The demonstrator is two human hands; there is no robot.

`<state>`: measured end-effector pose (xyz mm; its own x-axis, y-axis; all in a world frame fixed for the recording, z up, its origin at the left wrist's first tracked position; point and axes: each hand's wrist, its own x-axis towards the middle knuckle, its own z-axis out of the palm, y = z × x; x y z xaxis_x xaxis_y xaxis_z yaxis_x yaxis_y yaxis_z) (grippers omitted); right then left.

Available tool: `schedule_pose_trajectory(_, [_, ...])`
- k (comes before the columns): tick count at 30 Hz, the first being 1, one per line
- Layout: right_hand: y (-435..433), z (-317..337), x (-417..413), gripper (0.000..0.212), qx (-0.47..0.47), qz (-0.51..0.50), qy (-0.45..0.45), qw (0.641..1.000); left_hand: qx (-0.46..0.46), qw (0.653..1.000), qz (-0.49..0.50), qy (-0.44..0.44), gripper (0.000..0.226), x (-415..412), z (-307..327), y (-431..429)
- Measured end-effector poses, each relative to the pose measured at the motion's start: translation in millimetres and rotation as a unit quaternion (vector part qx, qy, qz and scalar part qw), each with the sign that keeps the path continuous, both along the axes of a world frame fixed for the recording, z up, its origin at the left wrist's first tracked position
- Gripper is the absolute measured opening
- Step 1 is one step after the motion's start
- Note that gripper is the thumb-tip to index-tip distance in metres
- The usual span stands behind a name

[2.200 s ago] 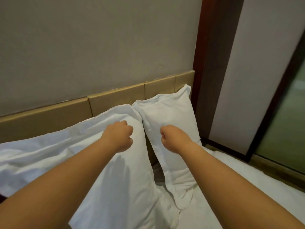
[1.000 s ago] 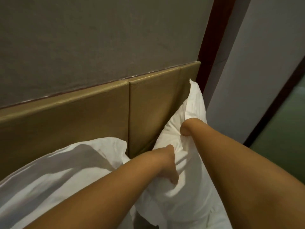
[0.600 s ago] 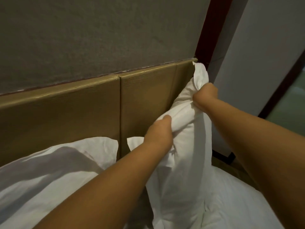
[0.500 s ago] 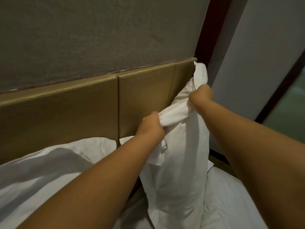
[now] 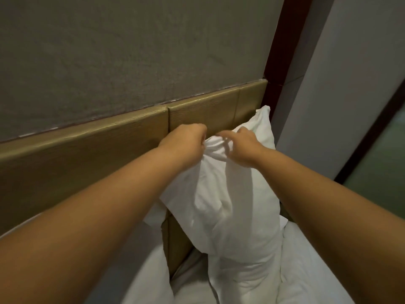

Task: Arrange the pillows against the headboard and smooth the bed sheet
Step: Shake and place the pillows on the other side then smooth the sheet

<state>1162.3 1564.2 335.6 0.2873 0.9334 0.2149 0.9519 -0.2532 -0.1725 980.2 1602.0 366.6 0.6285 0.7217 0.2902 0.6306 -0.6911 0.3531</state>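
Observation:
A white pillow (image 5: pixel 228 205) stands upright against the right end of the tan padded headboard (image 5: pixel 87 154). My left hand (image 5: pixel 186 139) grips a bunched fold of its top edge. My right hand (image 5: pixel 241 145) is beside it with fingers spread loosely over the same top edge, touching the fabric. The pillow's upper right corner (image 5: pixel 263 115) pokes up free. A second white pillow (image 5: pixel 153 260) lies lower left, mostly hidden by my left forearm. White bed sheet (image 5: pixel 306 270) shows rumpled at the bottom right.
A grey wall (image 5: pixel 131 51) rises above the headboard. A dark red wooden post (image 5: pixel 285 51) and a pale panel (image 5: pixel 339 95) stand right of the bed, with a dark-framed glass pane (image 5: pixel 385 163) further right.
The pillow has been lowered and stood against the headboard. My right hand slid from the pillow's top corner toward my left hand and its fingers loosened. The left hand still grips the fold.

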Motion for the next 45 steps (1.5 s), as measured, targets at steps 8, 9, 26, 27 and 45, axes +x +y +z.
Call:
schedule_pose_trajectory(8, [7.9,11.8,-24.0,0.008,0.1,-0.037,0.076,0.991,0.112,0.981,0.027,0.156,0.023,-24.7,18.1,-30.0])
schedule_pose_trajectory(9, [4.8,12.6,-29.6,0.01,0.105,-0.03,0.103,0.989,0.128,0.976,0.039,0.173,0.022,-28.7,16.9,-33.1])
schedule_pose_trajectory(26, [-215.5,26.4,-208.9,0.028,0.025,0.014,0.172,0.985,0.067,0.988,0.107,0.085,0.029,-206.3,41.1,-151.8])
schedule_pose_trajectory(27, [-232.1,26.5,-217.0,0.028,0.021,0.016,0.169,0.985,0.057,0.986,0.121,0.097,0.03,-220.5,41.0,-166.7])
schedule_pose_trajectory(45, [-336.6,30.0,-319.6,0.034,0.0,0.103,0.139,0.985,0.045,0.946,0.266,0.18,0.029,-375.8,33.1,-327.3])
